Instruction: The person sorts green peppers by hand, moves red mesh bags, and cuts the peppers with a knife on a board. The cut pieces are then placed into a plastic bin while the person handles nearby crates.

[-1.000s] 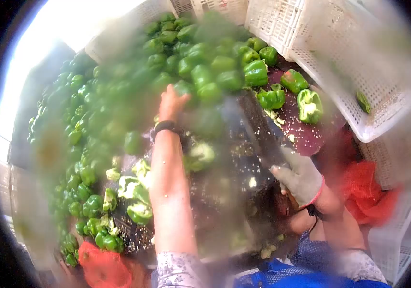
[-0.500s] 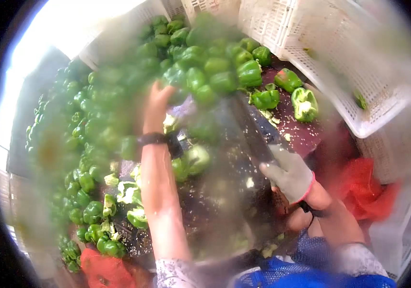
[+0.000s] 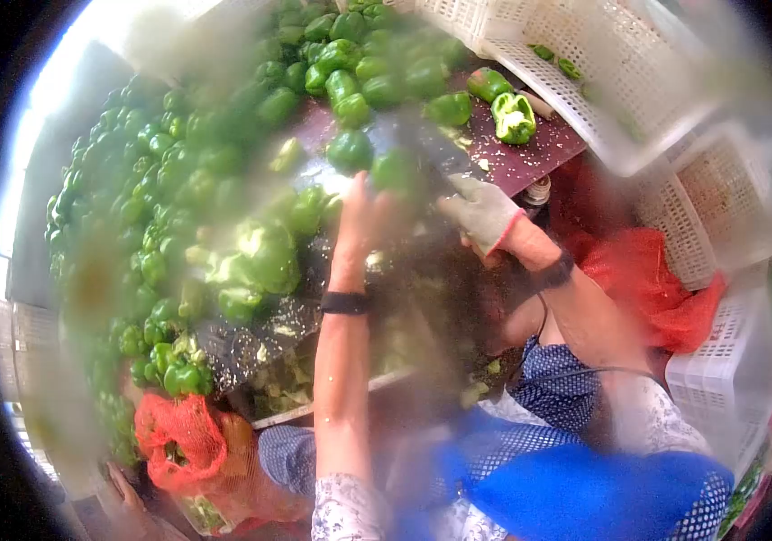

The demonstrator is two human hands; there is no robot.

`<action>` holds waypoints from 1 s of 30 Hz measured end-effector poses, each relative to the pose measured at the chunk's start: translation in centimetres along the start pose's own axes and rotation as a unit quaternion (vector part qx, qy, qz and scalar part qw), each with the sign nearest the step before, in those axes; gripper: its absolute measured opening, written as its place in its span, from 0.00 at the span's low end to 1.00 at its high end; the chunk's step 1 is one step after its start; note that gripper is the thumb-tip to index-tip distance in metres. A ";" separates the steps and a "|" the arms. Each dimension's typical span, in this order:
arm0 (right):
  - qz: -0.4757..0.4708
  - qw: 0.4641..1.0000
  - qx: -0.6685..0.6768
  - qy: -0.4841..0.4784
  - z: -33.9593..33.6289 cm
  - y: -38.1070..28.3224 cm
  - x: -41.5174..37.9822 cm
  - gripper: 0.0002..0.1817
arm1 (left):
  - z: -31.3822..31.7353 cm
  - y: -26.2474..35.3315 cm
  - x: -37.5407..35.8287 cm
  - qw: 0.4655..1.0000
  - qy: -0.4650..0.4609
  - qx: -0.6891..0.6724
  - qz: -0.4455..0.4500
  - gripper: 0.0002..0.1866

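My bare left hand [image 3: 363, 215], with a black band at its wrist, is closed on a green bell pepper [image 3: 393, 171] in front of its fingers; smears on the lens blur the grip. Another green bell pepper [image 3: 350, 151] lies right at its fingertips. To its right, my right hand [image 3: 483, 215] wears a pale glove with a pink cuff. Its fingers wrap round the handle of a knife [image 3: 431, 160], whose long dark blade is blurred and reaches up and left. Pale-green cut pepper pieces [image 3: 251, 257] lie left of my left forearm.
Whole green peppers [image 3: 151, 171] are heaped along the left and far sides. A cut-open pepper [image 3: 514, 119] lies on the seed-strewn dark red surface [image 3: 543, 158]. White plastic crates [image 3: 620, 117] stand at the right. Red mesh bags [image 3: 183, 442] lie at the lower left and right.
My left hand has drawn back from the heap towards my right hand, with peppers now at its fingers. The camera view has shifted, bringing more of my lap into sight.
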State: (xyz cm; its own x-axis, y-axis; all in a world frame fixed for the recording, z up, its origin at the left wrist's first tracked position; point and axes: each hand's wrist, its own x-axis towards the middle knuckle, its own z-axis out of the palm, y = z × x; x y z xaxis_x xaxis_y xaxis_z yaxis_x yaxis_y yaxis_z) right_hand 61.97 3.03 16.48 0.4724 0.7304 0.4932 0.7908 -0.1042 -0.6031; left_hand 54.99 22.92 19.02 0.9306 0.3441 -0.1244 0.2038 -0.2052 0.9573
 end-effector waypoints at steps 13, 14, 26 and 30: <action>0.026 0.845 -0.334 -0.416 0.7 -3.1 6.2 0.17 | -6.3 -6.9 -6.0 0.969 0.103 0.196 0.109 0.31; 0.113 0.894 -0.253 -0.351 0.9 -2.8 7.2 0.19 | -6.8 -7.3 -5.4 0.965 0.114 0.185 0.146 0.30; 0.414 0.885 0.167 -0.134 0.7 -4.3 7.6 0.29 | -32.2 -6.6 4.3 0.930 0.227 0.274 0.095 0.22; 0.358 0.904 0.220 -0.073 1.2 -5.0 7.8 0.25 | -34.1 -10.2 10.3 0.910 0.236 0.340 0.036 0.30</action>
State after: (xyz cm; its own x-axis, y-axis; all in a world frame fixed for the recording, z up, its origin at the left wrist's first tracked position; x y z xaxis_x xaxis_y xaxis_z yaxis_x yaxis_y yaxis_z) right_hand 61.26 10.04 22.62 0.7201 0.6668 -0.1921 0.0547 -0.3306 -0.9422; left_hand 52.11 59.83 16.85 0.7474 0.6297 0.2119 0.4376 -0.7066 0.5562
